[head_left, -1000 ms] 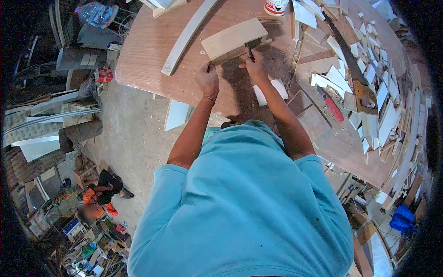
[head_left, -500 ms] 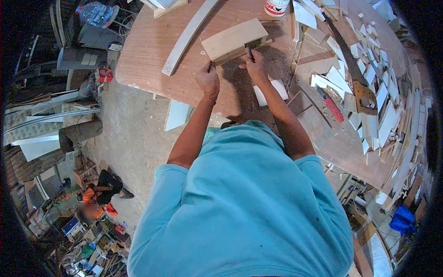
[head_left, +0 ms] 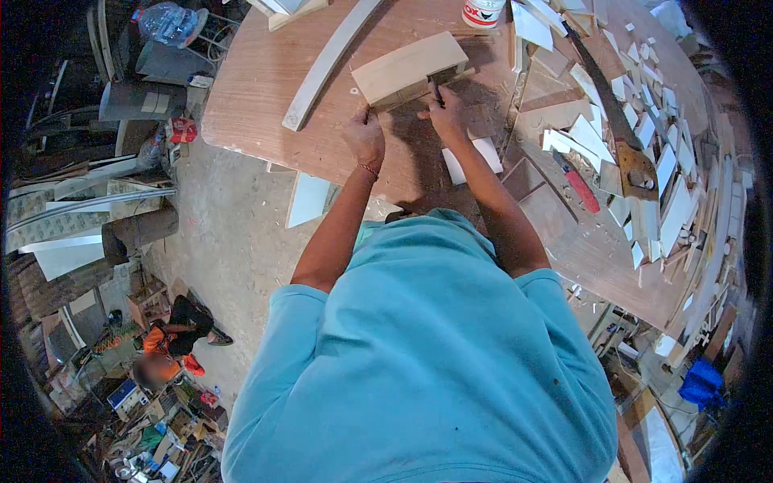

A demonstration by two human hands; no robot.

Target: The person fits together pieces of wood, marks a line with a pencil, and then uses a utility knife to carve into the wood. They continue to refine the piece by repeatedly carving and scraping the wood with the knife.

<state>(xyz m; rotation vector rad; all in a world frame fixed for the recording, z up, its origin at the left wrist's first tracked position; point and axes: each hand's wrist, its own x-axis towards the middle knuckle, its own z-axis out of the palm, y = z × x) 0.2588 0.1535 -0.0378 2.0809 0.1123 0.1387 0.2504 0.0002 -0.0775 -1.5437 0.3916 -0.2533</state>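
Note:
A pale wooden box-like piece [head_left: 411,68] rests on the brown tabletop [head_left: 258,97]. At its near left corner is my left hand [head_left: 365,141], fingers closed around something dark and too small to make out. My right hand [head_left: 448,117] is closed on a dark slim tool [head_left: 436,90], whose far end meets the near side of the piece by its right end. A curved pale wooden strip [head_left: 328,68] lies left of the piece. Under my right forearm is a white flat piece [head_left: 459,165].
To the right lie a handsaw [head_left: 616,121], a red-handled knife [head_left: 580,189] and many white offcuts [head_left: 592,138]. A white tub [head_left: 481,11] stands at the far edge. Beyond the table at lower left, a person [head_left: 181,326] sits on the floor among clutter.

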